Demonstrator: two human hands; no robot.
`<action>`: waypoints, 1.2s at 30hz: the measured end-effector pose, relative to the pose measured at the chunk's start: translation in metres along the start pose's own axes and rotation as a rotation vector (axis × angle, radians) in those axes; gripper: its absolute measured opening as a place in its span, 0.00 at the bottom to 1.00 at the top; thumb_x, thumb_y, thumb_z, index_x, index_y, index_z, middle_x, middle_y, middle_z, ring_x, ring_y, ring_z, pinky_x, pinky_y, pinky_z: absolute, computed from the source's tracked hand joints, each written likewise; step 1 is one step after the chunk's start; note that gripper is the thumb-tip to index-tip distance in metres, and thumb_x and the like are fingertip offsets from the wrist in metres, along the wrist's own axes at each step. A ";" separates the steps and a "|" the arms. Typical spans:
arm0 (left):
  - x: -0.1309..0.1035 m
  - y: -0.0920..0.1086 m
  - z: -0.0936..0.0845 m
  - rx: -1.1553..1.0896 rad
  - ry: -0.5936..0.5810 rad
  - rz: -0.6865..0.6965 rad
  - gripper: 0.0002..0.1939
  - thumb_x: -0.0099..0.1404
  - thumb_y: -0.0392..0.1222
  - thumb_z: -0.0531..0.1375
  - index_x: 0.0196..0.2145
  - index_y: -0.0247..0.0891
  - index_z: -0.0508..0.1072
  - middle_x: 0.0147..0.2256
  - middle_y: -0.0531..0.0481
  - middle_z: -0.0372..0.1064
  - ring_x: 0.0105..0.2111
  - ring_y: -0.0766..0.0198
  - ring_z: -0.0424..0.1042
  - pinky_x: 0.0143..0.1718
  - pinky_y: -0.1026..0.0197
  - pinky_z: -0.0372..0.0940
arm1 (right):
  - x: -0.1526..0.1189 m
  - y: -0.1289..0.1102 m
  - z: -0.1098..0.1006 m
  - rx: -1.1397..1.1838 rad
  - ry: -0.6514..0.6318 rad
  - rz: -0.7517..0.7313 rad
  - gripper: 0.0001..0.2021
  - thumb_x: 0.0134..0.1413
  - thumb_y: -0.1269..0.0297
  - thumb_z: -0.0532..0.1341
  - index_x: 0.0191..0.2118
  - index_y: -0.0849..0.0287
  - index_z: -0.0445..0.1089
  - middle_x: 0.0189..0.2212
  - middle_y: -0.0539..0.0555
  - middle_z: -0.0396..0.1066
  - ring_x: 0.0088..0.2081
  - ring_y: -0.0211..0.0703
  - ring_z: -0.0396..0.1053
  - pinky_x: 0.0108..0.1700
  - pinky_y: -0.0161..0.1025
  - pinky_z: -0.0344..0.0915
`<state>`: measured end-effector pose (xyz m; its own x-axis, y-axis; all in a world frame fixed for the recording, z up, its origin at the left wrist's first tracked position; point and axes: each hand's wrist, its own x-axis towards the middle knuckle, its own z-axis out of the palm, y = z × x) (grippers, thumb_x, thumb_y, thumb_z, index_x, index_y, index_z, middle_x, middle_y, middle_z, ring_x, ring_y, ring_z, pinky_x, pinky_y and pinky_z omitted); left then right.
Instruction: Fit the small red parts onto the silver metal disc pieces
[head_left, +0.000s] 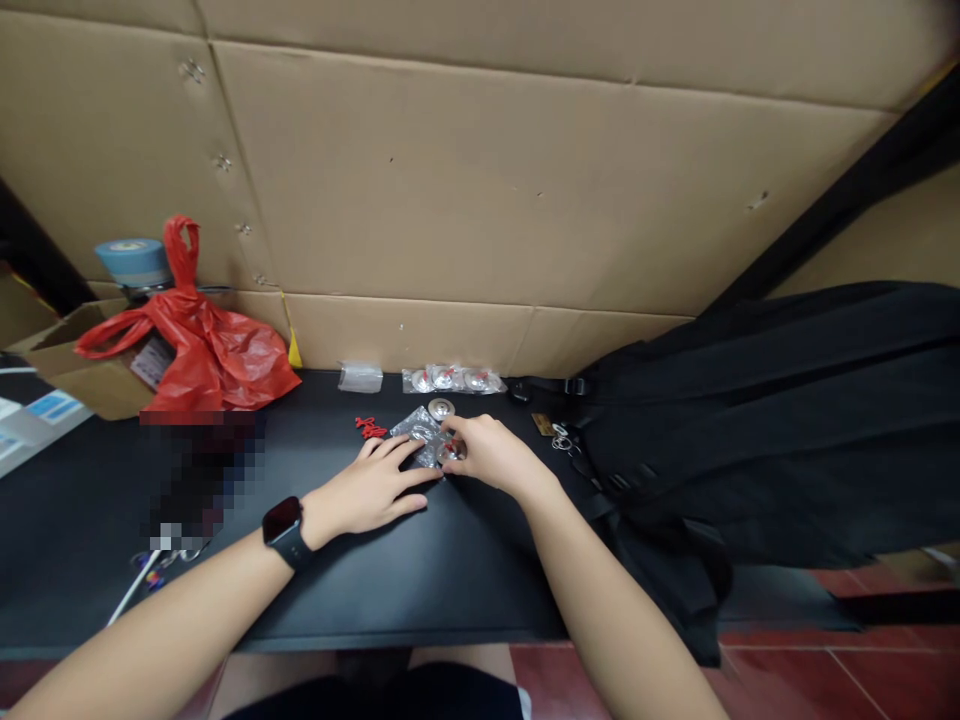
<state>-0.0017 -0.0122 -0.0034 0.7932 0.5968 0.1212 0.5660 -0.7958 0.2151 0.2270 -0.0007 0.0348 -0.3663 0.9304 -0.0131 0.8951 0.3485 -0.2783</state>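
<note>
My left hand (375, 488), with a dark watch on the wrist, lies flat with its fingers spread, the fingertips resting on a clear plastic bag (412, 425). My right hand (491, 452) is closed in a pinch at a small round silver disc (448, 452) with a red bit on it; the fingers partly hide it. Just behind the hands sits another silver disc (441, 408), lying loose. Left of the bag is a small heap of red pieces (369, 428). Several discs in clear bags (452, 378) form a row near the cardboard.
At the left, a red plastic bag (217, 350) leans on an open cardboard box (112, 385) beside a blue-lidded tub (133, 262). Flat clear bags (360, 377) lie at the back. Keys (561, 437) and a large black bag (772, 430) occupy the right. A cardboard wall (480, 190) closes the back.
</note>
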 end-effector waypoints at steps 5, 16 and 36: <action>-0.001 -0.002 0.002 -0.019 0.007 -0.001 0.22 0.72 0.55 0.52 0.62 0.56 0.66 0.66 0.42 0.55 0.65 0.42 0.54 0.60 0.38 0.54 | 0.004 0.007 0.005 0.177 0.059 -0.123 0.18 0.48 0.72 0.68 0.47 0.60 0.72 0.41 0.57 0.74 0.33 0.41 0.72 0.37 0.35 0.64; -0.002 -0.005 0.006 -0.066 0.021 0.002 0.22 0.72 0.56 0.52 0.62 0.57 0.66 0.68 0.45 0.52 0.67 0.43 0.51 0.62 0.37 0.52 | 0.015 0.019 0.013 0.234 0.076 -0.274 0.18 0.49 0.81 0.65 0.46 0.56 0.74 0.39 0.52 0.73 0.31 0.36 0.70 0.36 0.32 0.65; -0.004 -0.008 -0.006 -0.073 0.073 -0.021 0.10 0.70 0.39 0.54 0.46 0.44 0.73 0.57 0.46 0.69 0.65 0.50 0.55 0.64 0.42 0.49 | 0.025 0.005 0.027 0.021 0.200 -0.244 0.08 0.54 0.65 0.65 0.40 0.56 0.73 0.44 0.55 0.71 0.46 0.46 0.68 0.46 0.39 0.66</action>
<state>-0.0108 -0.0081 0.0000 0.7615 0.6210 0.1859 0.5619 -0.7754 0.2882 0.2154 0.0217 0.0072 -0.5102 0.8243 0.2454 0.7806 0.5636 -0.2701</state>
